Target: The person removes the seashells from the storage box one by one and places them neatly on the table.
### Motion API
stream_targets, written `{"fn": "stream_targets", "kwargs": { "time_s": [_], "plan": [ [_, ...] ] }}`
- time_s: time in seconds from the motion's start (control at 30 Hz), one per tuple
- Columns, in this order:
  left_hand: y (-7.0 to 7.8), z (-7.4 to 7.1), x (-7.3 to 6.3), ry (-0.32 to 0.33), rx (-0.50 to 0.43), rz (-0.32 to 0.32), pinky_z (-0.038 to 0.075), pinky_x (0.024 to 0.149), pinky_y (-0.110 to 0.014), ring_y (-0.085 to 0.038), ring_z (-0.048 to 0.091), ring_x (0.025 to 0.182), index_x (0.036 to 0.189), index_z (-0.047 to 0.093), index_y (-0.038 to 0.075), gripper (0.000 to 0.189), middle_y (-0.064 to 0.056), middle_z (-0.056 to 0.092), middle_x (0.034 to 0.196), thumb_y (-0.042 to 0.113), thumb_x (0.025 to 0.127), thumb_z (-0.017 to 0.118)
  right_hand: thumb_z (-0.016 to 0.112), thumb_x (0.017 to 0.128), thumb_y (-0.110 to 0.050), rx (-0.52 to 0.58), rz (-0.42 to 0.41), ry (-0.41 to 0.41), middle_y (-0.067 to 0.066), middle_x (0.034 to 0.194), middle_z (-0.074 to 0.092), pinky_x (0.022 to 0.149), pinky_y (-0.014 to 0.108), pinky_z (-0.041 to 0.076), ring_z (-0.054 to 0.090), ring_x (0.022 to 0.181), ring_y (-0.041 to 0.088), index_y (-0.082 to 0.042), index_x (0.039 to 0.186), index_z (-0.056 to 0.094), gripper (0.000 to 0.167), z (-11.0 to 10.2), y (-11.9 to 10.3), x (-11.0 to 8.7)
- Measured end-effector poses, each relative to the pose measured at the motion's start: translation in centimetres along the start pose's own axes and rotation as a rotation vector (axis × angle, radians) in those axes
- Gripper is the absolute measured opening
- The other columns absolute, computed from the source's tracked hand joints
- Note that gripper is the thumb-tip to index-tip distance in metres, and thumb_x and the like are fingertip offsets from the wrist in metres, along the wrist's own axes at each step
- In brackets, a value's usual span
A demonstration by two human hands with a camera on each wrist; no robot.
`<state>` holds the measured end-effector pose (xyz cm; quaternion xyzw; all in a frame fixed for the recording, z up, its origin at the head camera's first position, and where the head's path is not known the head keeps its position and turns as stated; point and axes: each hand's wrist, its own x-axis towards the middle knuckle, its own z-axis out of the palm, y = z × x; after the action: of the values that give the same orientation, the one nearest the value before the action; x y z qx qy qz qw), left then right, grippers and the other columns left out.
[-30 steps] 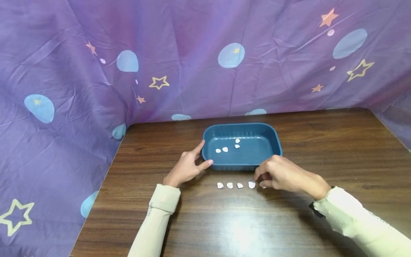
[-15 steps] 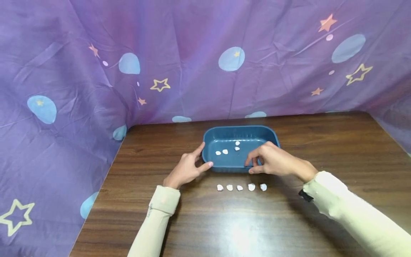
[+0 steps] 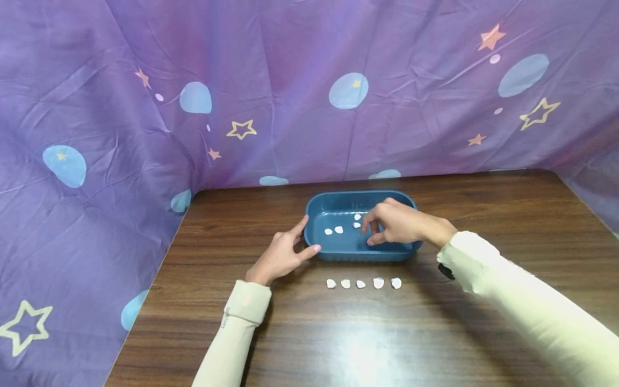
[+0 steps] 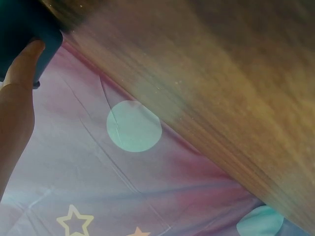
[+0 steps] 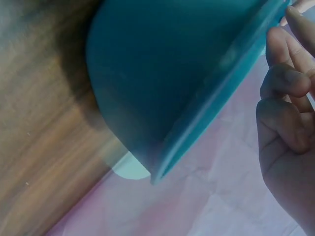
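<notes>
A blue plastic tub [image 3: 360,256] stands on the wooden table, with several small white pebble-like pieces [image 3: 339,230] on its floor. In front of it, several more white pieces [image 3: 379,282] lie in a spaced row. My left hand [image 3: 282,255] rests against the tub's left end, thumb at the front rim and a finger at the side. Over the tub's right half is my right hand [image 3: 398,223], its thumb and forefinger apart and near two white pieces [image 3: 357,221]. Nothing shows between them. In the right wrist view its other fingers [image 5: 283,120] are loosely bent beside the tub wall [image 5: 147,73].
The brown tabletop [image 3: 290,333] extends around the tub, with a bright glare near the front. A purple curtain [image 3: 290,64] with stars and blue spots hangs behind the table and at both sides.
My right hand has left the right end of the row, where a white piece now lies uncovered, and has moved up and leftward over the tub. The left hand stays in place.
</notes>
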<state>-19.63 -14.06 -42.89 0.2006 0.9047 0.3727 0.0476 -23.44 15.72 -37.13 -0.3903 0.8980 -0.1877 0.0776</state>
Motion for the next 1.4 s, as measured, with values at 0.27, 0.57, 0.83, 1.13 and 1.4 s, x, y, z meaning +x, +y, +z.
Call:
{"fn": "stream_targets", "kwargs": {
  "time_s": [0.27,0.57,0.83,1.13,1.4],
  "plan": [
    [0.1,0.0,-0.1,0.0,0.0,-0.024,0.044,0.115,-0.039,-0.029,0.058,0.132,0.159,0.026,0.007,0.085,-0.022,0.042,0.154,0.037,0.094,0.071,0.085,0.079,-0.019,-0.055,0.027,-0.057,-0.01,0.071,0.069,0.071,0.031,0.055,0.059,0.065,0.003,-0.015,0.1,0.077,0.023,-0.9,0.3,2.1],
    [0.1,-0.2,-0.1,0.003,0.0,-0.025,0.045,0.115,-0.04,-0.029,0.059,0.131,0.159,0.027,0.007,0.084,-0.022,0.044,0.153,0.037,0.094,0.071,0.086,0.077,-0.02,-0.123,0.015,-0.054,-0.007,0.069,0.07,0.063,0.029,0.053,0.06,0.063,0.006,-0.014,0.092,0.078,0.018,-1.6,1.1,4.8],
    [0.3,-0.2,-0.1,-0.016,0.03,-0.049,0.045,0.115,-0.039,-0.027,0.059,0.131,0.16,0.025,0.008,0.085,-0.022,0.046,0.151,0.04,0.095,0.069,0.083,0.077,-0.011,-0.162,0.074,-0.116,-0.003,0.071,0.07,0.06,0.028,0.052,0.06,0.063,0.009,-0.011,0.094,0.079,0.017,-1.2,1.8,6.7],
    [0.3,-0.1,0.0,-0.011,0.027,-0.048,0.045,0.116,-0.039,-0.028,0.059,0.131,0.16,0.025,0.01,0.085,-0.022,0.046,0.152,0.04,0.094,0.07,0.085,0.077,-0.015,-0.216,0.164,-0.138,-0.002,0.073,0.071,0.06,0.03,0.055,0.063,0.061,0.011,-0.015,0.09,0.079,0.015,-1.0,2.3,7.7],
    [0.3,0.0,-0.1,-0.018,0.032,-0.045,0.046,0.114,-0.04,-0.029,0.059,0.131,0.16,0.025,0.009,0.084,-0.021,0.045,0.153,0.041,0.095,0.068,0.078,0.083,-0.008,-0.224,0.289,-0.202,0.008,0.093,0.076,0.057,0.026,0.056,0.068,0.058,0.013,-0.012,0.098,0.079,0.015,-0.5,2.1,8.5]
  ]
}}
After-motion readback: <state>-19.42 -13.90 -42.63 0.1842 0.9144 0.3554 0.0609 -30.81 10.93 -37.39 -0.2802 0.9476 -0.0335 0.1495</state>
